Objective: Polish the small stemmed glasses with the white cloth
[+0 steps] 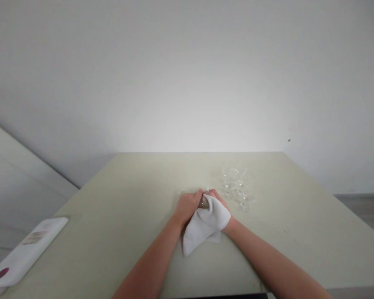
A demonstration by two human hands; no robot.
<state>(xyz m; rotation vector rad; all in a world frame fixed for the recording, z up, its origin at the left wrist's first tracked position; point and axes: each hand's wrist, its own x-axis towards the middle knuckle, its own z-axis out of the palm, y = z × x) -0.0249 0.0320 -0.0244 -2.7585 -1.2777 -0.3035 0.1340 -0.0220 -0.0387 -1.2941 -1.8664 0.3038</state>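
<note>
Here we have both hands meeting near the middle of the table (137, 195), working on one glass (203, 202). Our left hand (187, 206) curls closed over the glass from nine o'clock, fingers wrapped across its top, which steadies it. Our right hand (220, 207) comes in from three o'clock, closed around a white cloth (204, 226) that it presses against the glass; the cloth drapes over this hand and hangs down toward six o'clock, its loose corner touching the table. We judge that the cloth sits between palm and glass so the hand can rub without leaving marks. The glass itself is mostly hidden between the two hands, so only a dark sliver shows, and we cannot tell whether anything is in it.

At about two o'clock from the hands, near but apart, stands a small cluster of clear stemmed glasses (237, 187), upright as far as we can tell. They look empty, though they are faint against the pale surface.

Far off at eight o'clock, a flat white pack (28, 249) lies at the table's left edge.
</note>
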